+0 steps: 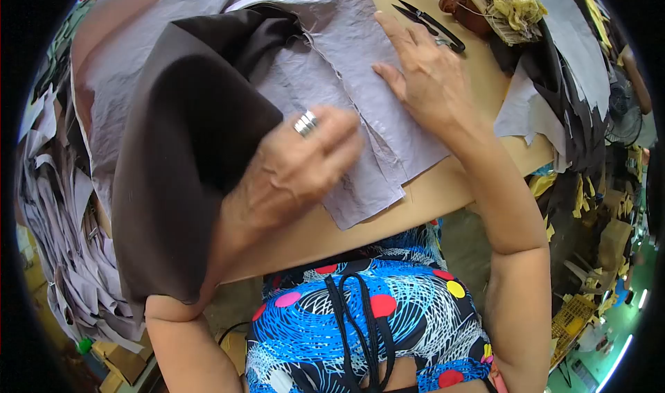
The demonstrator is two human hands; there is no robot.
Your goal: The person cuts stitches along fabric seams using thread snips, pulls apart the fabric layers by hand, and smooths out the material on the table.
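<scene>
A grey-lilac cloth (367, 178) with a frayed seam running down it lies on the table in front of me. Over its seam, my left hand (298, 161), with a silver ring, is closed with curled fingers. Motion blurs the fingertips, and whatever they may hold is hidden. Dark brown cloth (166, 185) drapes in a fold around my left forearm. My right hand (426, 71) lies flat on the cloth's right part, fingers stretched and thumb apart. Close beyond its fingertips, black thread snips (429, 25) rest on the table.
The tan table (277, 254) has a rounded front edge close to my body. Grey cloth strips (69, 233) hang off its left side. At the right are yellow thread scraps (516, 8), more hanging cloth pieces (530, 109), a fan (623, 112) and a yellow crate (573, 320).
</scene>
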